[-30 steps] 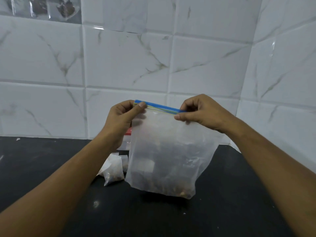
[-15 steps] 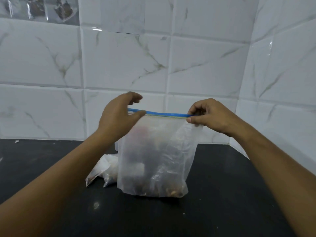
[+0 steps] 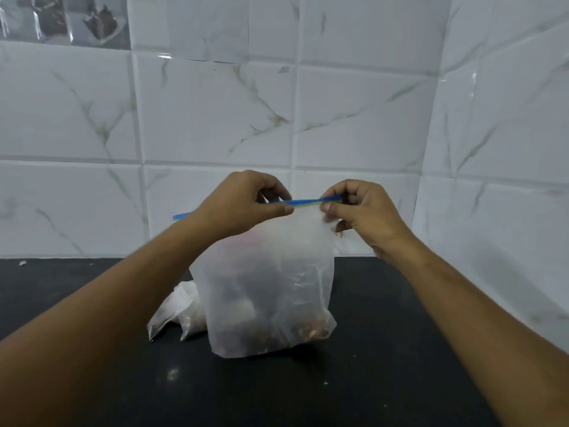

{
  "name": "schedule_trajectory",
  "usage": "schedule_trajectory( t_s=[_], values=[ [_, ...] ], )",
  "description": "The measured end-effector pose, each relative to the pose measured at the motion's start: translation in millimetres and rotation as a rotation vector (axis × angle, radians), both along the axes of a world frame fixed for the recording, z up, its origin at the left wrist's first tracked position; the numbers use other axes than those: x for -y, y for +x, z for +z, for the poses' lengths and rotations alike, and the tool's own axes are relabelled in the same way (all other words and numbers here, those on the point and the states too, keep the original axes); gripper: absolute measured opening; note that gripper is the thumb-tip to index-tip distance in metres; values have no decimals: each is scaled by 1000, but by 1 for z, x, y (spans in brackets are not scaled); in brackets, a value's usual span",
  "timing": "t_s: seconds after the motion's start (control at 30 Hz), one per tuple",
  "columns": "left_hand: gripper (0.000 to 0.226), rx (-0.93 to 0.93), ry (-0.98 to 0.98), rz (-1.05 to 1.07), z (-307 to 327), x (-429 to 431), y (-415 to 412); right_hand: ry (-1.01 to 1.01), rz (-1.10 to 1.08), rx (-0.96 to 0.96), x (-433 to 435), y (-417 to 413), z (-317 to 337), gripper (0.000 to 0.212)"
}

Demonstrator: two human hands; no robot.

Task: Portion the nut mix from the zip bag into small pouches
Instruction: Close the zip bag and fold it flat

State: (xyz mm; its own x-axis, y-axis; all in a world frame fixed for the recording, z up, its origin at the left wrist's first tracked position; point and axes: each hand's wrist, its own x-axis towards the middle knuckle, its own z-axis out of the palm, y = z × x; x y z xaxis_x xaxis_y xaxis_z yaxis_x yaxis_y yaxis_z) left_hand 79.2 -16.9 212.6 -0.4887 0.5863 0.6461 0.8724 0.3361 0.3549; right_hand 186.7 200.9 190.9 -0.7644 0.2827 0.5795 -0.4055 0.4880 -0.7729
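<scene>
A frosted zip bag [image 3: 268, 291] with a blue zip strip stands on the black counter [image 3: 277, 392], brown nut mix showing at its bottom. My left hand [image 3: 243, 204] pinches the strip near its middle. My right hand [image 3: 360, 211] pinches the strip's right part, thumb and fingers close to the left hand. The strip's left end sticks out past my left wrist. Small clear pouches [image 3: 175, 312] with brown contents lie on the counter just left of and behind the bag, partly hidden by it.
White marble-look tiles [image 3: 215, 118] form the wall right behind the bag, and a side wall [image 3: 508, 180] closes the right. A small white crumb [image 3: 22, 262] lies at the counter's far left back edge.
Both hands have slid toward each other along the zip strip, the left hand moving rightward so the strip's left end now shows. The bag stands on the counter as before.
</scene>
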Motion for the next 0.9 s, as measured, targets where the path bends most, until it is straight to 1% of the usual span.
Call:
schedule_trajectory(
  t_s=[0.1,0.17,0.3,0.37,0.5,0.63,0.73,0.9],
  values=[
    [11,11,-17,-23,7,-16,8,-78,45,-44,8,-3,-7,16],
    [9,-3,-12,-4,10,-21,7,-65,57,-13,8,-4,-17,19],
    [8,28,35,3,12,-18,1,23,85,176,-9,-3,-69,19],
    [8,47,53,6,13,-17,0,69,104,285,-16,1,-99,16],
    [8,67,61,14,15,-16,-2,156,49,420,-20,4,-142,13],
    [8,74,71,33,14,-12,-5,29,-4,452,-21,7,-162,12],
    [8,105,88,32,13,-11,-6,-92,37,466,-20,9,-172,14],
    [8,95,79,39,11,-11,-5,-176,44,438,-15,5,-178,9]
  ],
)
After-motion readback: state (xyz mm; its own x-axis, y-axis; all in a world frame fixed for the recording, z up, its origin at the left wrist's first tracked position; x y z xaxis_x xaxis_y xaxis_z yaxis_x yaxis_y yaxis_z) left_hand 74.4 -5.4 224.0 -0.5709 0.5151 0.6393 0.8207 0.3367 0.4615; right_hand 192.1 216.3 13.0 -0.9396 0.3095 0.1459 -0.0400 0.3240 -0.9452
